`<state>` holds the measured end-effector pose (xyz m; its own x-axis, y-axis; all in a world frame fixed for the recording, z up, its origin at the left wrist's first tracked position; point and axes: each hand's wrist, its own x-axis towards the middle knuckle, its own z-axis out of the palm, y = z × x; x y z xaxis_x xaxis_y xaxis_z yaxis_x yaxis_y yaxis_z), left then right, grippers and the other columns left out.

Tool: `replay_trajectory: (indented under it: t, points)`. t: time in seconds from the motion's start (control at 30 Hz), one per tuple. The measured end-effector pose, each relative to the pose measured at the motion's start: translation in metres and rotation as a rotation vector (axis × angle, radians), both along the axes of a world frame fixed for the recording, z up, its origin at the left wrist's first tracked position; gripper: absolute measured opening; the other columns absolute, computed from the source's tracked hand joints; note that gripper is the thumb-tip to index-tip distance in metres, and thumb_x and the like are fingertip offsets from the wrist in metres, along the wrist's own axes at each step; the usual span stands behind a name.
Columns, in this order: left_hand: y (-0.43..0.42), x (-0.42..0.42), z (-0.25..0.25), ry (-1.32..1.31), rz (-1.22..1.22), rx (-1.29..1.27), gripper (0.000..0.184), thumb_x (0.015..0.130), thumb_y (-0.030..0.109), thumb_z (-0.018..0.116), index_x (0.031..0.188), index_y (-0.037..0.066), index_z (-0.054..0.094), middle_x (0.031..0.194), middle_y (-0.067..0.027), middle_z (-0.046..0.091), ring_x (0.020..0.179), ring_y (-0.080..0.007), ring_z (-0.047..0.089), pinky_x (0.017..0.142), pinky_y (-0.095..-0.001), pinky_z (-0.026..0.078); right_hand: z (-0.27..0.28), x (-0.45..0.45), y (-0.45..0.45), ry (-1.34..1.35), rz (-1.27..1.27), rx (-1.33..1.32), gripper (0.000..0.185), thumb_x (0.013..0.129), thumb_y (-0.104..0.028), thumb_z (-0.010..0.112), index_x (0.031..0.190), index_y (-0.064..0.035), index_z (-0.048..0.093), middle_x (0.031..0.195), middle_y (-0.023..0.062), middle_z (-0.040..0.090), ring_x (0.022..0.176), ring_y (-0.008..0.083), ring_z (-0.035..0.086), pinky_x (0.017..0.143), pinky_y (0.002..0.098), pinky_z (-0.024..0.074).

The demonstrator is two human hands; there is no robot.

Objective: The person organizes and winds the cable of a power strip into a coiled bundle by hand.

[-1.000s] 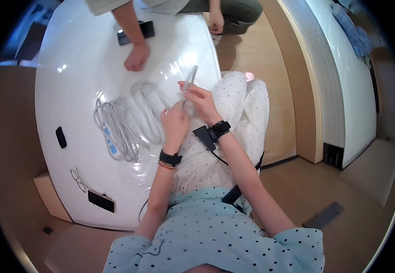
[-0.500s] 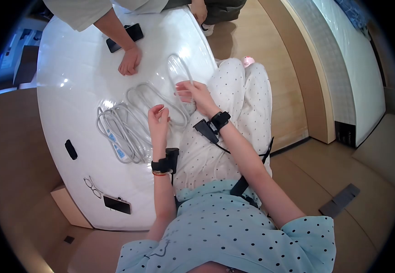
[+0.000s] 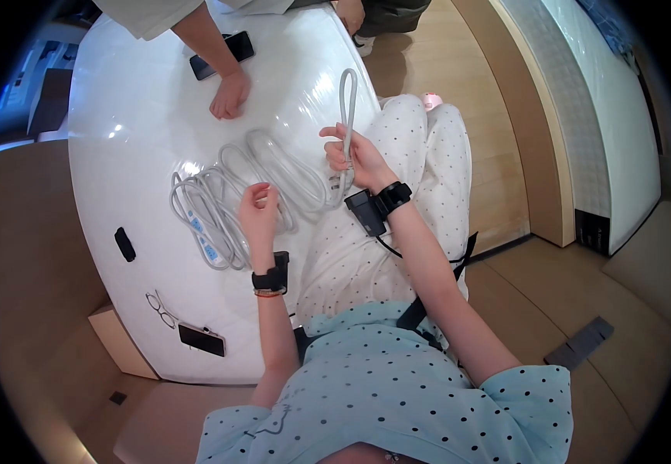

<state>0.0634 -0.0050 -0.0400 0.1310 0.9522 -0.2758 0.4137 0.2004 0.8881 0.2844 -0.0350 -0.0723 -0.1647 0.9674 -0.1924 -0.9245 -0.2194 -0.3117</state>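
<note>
A long grey cable (image 3: pixel 249 172) lies in loose loops on the plastic-covered white surface. Two blue-and-white tags (image 3: pixel 209 252) show in its tighter coil on the left. My right hand (image 3: pixel 362 161) is closed round a narrow loop of this cable, which stands up above the fingers. Just below that hand, by my knee, is a small grey end piece that looks like a plug (image 3: pixel 335 182). Over the right side of the coil hovers my left hand (image 3: pixel 258 213), its fingers curled in towards the thumb; whatever they may hold is hidden.
Another person's hand (image 3: pixel 230 94) rests on the surface beside a black phone (image 3: pixel 240 46). On the near left lie a small black object (image 3: pixel 124 243), glasses (image 3: pixel 162 309) and a second phone (image 3: pixel 202 339). My legs (image 3: pixel 382 201) border the surface's right edge.
The cable loop in my right hand has come up off the surface and now stands upright and narrower. My left hand has drawn slightly left, its fingers curled more.
</note>
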Motion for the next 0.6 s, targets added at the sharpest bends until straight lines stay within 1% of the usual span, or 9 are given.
replay_trajectory:
  t: [0.07,0.17,0.27,0.37,0.47,0.57,0.6]
  points:
    - [-0.006,0.013,-0.003,0.042,-0.074,-0.016,0.022,0.081,0.016,0.064,0.092,-0.002,0.059,0.075,-0.0073,0.065,0.062,-0.0118,0.059,0.058,-0.0235,0.047,0.005,0.0,0.0,0.055,0.008,-0.109,0.035,0.098,-0.029,0.032,0.107,0.0003,0.048,0.056,-0.0002,0.033,0.047,0.0095,0.031,0.044,0.0222,0.0272]
    - [-0.021,0.043,0.003,0.261,-0.171,0.095,0.03,0.078,0.026,0.068,0.087,-0.002,0.062,0.067,-0.0062,0.064,0.057,-0.0113,0.059,0.054,-0.0242,0.046,-0.007,0.003,0.001,0.119,0.052,-0.061,0.03,0.095,-0.028,0.032,0.1,-0.0024,0.047,0.058,0.0027,0.041,0.05,0.013,0.039,0.048,0.0247,0.0327]
    - [-0.019,0.046,0.01,0.544,-0.447,-0.085,0.037,0.074,0.035,0.07,0.078,-0.001,0.063,0.058,-0.0051,0.061,0.051,-0.0109,0.056,0.049,-0.0254,0.043,0.004,0.001,-0.001,0.003,0.001,-0.129,0.028,0.092,-0.027,0.037,0.098,-0.0024,0.048,0.06,0.0037,0.043,0.051,0.0144,0.041,0.049,0.0257,0.0338]
    - [-0.013,0.037,0.028,0.586,-0.512,-0.013,0.041,0.071,0.04,0.069,0.071,0.0,0.064,0.052,-0.0048,0.058,0.049,-0.0115,0.055,0.047,-0.0271,0.039,0.024,0.0,-0.003,0.053,-0.05,-0.123,0.026,0.087,-0.026,0.044,0.095,-0.0023,0.05,0.062,0.0047,0.046,0.053,0.0149,0.043,0.05,0.0261,0.0349]
    - [-0.003,0.025,0.05,0.6,-0.526,-0.153,0.033,0.076,0.034,0.066,0.072,0.001,0.063,0.054,-0.0017,0.056,0.048,-0.0107,0.049,0.048,-0.0265,0.037,0.008,0.0,0.001,-0.036,-0.121,-0.246,0.025,0.085,-0.025,0.049,0.093,-0.0012,0.051,0.062,0.0049,0.048,0.052,0.0143,0.044,0.049,0.0259,0.0353]
    - [-0.002,0.006,0.055,0.053,-0.252,-0.018,0.026,0.082,0.022,0.059,0.069,0.0,0.056,0.063,-0.0029,0.056,0.059,-0.0125,0.05,0.057,-0.0254,0.04,-0.011,-0.008,0.006,-0.556,-0.014,-0.219,0.024,0.083,-0.02,0.052,0.096,0.0008,0.052,0.061,0.0047,0.049,0.05,0.0135,0.043,0.048,0.0272,0.0365]
    - [-0.002,0.001,0.056,-0.058,-0.197,0.03,0.026,0.085,0.021,0.055,0.069,0.001,0.054,0.065,-0.002,0.053,0.061,-0.0121,0.047,0.06,-0.0252,0.038,-0.01,-0.01,0.008,-0.623,0.045,-0.237,0.026,0.084,-0.02,0.052,0.098,0.0016,0.052,0.063,0.0058,0.052,0.051,0.0137,0.046,0.049,0.027,0.0379]
